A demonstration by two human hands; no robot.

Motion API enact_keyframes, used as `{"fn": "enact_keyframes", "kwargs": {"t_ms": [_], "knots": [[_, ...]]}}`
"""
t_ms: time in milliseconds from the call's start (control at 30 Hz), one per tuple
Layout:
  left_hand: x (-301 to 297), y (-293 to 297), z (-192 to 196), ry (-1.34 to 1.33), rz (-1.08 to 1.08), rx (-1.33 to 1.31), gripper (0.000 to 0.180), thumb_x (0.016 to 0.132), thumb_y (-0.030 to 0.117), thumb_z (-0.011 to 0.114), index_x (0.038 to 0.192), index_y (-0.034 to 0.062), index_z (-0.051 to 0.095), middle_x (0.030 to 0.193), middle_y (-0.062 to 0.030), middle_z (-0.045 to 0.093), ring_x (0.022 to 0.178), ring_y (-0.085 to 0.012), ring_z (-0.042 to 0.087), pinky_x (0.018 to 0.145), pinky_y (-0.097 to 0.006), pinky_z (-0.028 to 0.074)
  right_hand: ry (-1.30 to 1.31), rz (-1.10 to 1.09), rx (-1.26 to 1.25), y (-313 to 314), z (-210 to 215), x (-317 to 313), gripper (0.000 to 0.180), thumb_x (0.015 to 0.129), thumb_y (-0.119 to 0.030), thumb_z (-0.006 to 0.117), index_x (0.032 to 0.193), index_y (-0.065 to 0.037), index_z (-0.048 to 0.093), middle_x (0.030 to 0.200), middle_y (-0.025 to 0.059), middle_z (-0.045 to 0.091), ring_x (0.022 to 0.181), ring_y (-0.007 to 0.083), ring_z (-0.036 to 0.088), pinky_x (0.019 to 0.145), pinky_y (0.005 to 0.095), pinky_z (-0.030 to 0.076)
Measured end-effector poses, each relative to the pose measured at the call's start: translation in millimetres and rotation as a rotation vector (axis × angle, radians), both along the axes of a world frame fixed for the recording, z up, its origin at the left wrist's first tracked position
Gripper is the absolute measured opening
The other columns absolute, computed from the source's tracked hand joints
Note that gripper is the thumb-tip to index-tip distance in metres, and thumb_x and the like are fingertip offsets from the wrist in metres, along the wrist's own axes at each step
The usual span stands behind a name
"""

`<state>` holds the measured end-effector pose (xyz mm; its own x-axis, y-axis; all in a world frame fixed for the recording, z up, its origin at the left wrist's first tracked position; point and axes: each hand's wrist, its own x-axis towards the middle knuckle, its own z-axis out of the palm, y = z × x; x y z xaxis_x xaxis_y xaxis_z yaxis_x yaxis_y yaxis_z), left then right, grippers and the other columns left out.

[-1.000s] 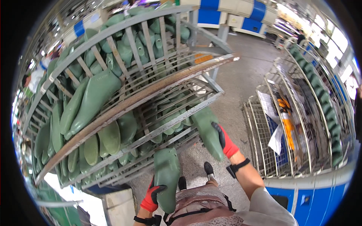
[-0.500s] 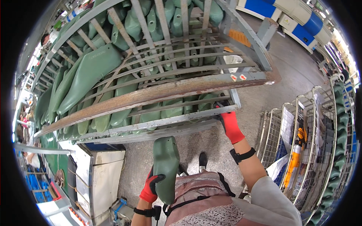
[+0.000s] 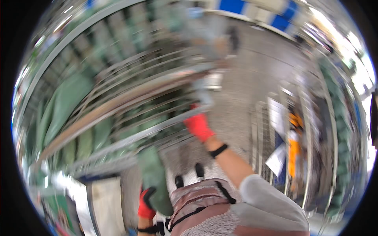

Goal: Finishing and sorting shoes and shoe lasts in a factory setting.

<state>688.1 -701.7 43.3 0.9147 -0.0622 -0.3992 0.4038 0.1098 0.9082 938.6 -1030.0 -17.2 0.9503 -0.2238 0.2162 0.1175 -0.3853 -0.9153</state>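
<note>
My left hand (image 3: 147, 203), in a red and black glove, is closed around the side of a green plastic shoe last (image 3: 152, 173). I hold the last in front of my apron, its broad end pointing away from me. My right hand (image 3: 199, 125), gloved in red, reaches to the right end of the lower shelf of a grey metal rack (image 3: 130, 138). Its fingers are lost behind the front rail and in motion blur. More green shoe lasts (image 3: 71, 103) fill the rack's slatted shelves.
To the right stands a wire cart (image 3: 256, 135) with papers and an orange-yellow tool (image 3: 292, 157). A row of green shapes (image 3: 339, 118) runs along its far side. Blue and white machines (image 3: 256, 11) stand far back. A pale panel (image 3: 106, 204) is at the lower left.
The view has swung and blurred, so the rack and cart sit further left in the picture. My left hand keeps the shoe last. My right hand stays at the rack's lower right corner.
</note>
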Motion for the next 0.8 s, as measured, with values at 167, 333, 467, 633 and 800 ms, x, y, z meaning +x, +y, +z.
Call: {"fn": "enact_keyframes", "kwargs": {"t_ms": [167,333,467,633,800], "knots": [[35.0,-1.4,-16.9,0.407,-0.225,-0.238,0.044,0.094,0.032,0.059,0.124,0.0007,0.060,0.118,-0.0158,0.064,0.109,-0.0319,0.062,0.096,-0.047,0.050,0.204,-0.124,-0.262,-1.9,49.6,-132.2,0.085,0.085,-0.040,0.067,0.154,-0.007,0.029,0.151,0.0262,0.036,0.140,0.0434,0.037,0.112,0.0491,0.035],[58.5,-24.5,-17.8,0.373,-0.709,-0.077,0.039,0.095,0.026,0.058,0.123,-0.0012,0.064,0.122,-0.0140,0.065,0.115,-0.0274,0.060,0.099,-0.042,0.048,0.007,0.189,-0.680,1.1,86.9,-272.8,0.093,0.072,-0.028,0.077,0.152,-0.012,0.033,0.154,0.0226,0.031,0.143,0.0440,0.030,0.116,0.0547,0.027],[65.3,-84.3,0.1,0.533,-0.810,-0.167,0.040,0.095,0.026,0.057,0.123,-0.0011,0.064,0.120,-0.0136,0.066,0.109,-0.0273,0.063,0.094,-0.040,0.051,0.148,0.209,-0.878,-13.3,101.5,-337.8,0.091,0.068,-0.034,0.082,0.147,-0.015,0.041,0.151,0.0190,0.036,0.143,0.0416,0.029,0.118,0.0558,0.024],[68.9,-184.5,25.2,0.629,-1.180,-0.469,0.065,0.094,0.055,0.048,0.130,0.0014,0.055,0.116,-0.0167,0.065,0.101,-0.0303,0.064,0.083,-0.046,0.052,0.149,-0.028,-0.765,-60.4,121.2,-401.3,0.083,0.072,-0.042,0.079,0.142,-0.013,0.046,0.140,0.0164,0.048,0.129,0.0386,0.047,0.108,0.0528,0.039],[50.9,-302.6,24.0,0.199,-1.300,-0.453,0.049,0.103,0.042,0.043,0.135,0.0064,0.051,0.124,-0.0080,0.061,0.110,-0.0216,0.059,0.089,-0.041,0.049,0.215,-0.496,-0.250,-99.4,136.2,-437.2,0.056,0.083,-0.050,0.070,0.113,-0.004,0.062,0.098,0.0162,0.068,0.090,0.0348,0.067,0.079,0.0426,0.052]]}}
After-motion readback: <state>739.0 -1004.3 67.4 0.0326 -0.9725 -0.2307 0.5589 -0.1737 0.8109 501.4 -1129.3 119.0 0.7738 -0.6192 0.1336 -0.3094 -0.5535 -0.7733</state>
